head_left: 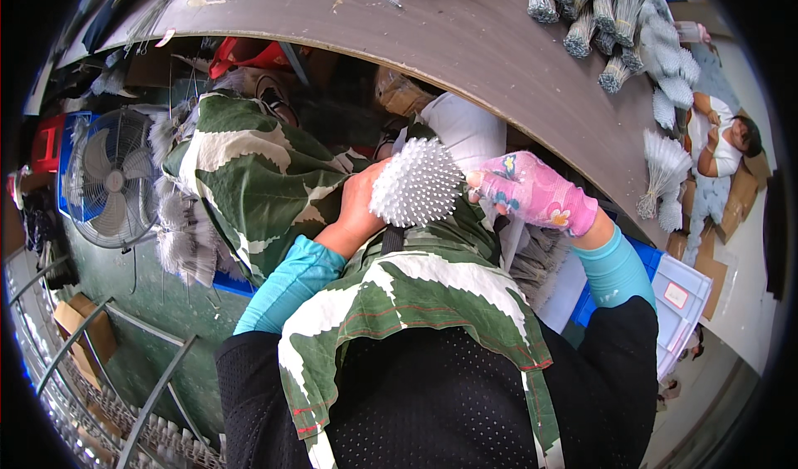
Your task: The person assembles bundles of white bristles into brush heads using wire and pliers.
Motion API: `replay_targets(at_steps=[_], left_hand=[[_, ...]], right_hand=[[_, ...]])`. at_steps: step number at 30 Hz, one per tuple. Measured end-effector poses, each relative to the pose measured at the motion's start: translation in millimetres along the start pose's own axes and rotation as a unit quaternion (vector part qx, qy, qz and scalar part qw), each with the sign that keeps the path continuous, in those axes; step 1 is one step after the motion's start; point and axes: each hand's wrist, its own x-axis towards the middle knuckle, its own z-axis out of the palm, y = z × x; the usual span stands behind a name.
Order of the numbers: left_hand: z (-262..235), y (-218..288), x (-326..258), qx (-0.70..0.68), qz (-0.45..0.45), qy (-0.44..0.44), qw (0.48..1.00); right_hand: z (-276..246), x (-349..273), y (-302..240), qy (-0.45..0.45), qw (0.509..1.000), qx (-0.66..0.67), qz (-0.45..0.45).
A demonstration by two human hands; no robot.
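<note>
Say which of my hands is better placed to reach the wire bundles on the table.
Probably your right hand, nearer the wire bundles; your left hand grips the white-tipped bundle. Whether the right holds anything is unclear.

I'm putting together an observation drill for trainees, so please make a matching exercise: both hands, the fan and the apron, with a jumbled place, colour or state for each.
Things:
1. Left hand
2. Right hand
3. Fan
4. Apron

Descriptions:
A. Patterned in green and white
B. Wearing a pink flowered glove
C. Toward the picture's left edge
D. Bare, holding a white-tipped bundle

Pairs: 1-D; 2-B; 3-C; 4-A
</note>
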Motion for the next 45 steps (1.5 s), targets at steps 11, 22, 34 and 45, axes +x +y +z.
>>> replay_targets(at_steps=[11,22,34,45], left_hand=[[-4,9,2,0.073,0.019,-0.02,0.997],[-3,7,4,0.044,0.026,-0.011,0.999],[-10,29,6,0.075,0.029,-0.057,0.995],[-10,25,6,0.099,0.079,-0.044,0.991]], right_hand=[[-3,5,1,0.01,0.999,-0.035,-0.012],[0,7,-3,0.02,0.996,-0.089,0.015],[-19,15,-25,0.024,0.991,-0.13,0.012],[-23,20,-32,-0.03,0.988,-0.15,-0.011]])
